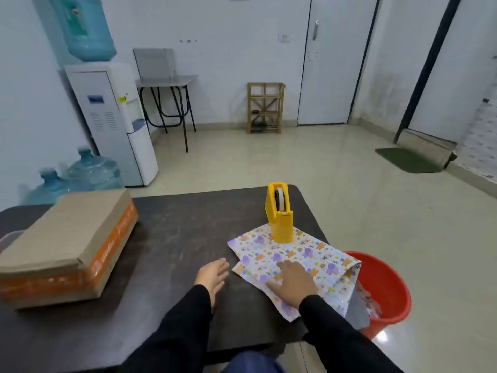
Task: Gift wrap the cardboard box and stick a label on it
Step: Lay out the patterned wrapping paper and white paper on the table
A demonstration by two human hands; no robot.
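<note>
Cardboard box (67, 246): is lying flat at the left of the table, orange tape running round its sides, well apart from both hands.
Wrapping paper (304, 251): folded sheet printed with cartoon animals, is lying at the near right of the table, its right edge drooping over the table's side.
Right hand (294, 284): is pressing flat on the near part of the paper, fingers straight and spread, gripping nothing.
Left hand (212, 275): is reaching just left of the paper, fingers straight and relaxed, holding nothing; contact with the table cannot be told.
Tape dispenser (279, 214): yellow, is standing upright on the paper's far corner.
Table (183, 224): dark, scuffed top is bearing all of the above.
Bucket (387, 286): red, is standing on the floor just beside the table's right side.
Room: a water dispenser (113, 122) is standing far left with spare bottles (91, 173) beside it; a wooden rack (265, 107) and a white door (330, 63) are occupying the far wall; a green mat (407, 160) is lying at the right.
</note>
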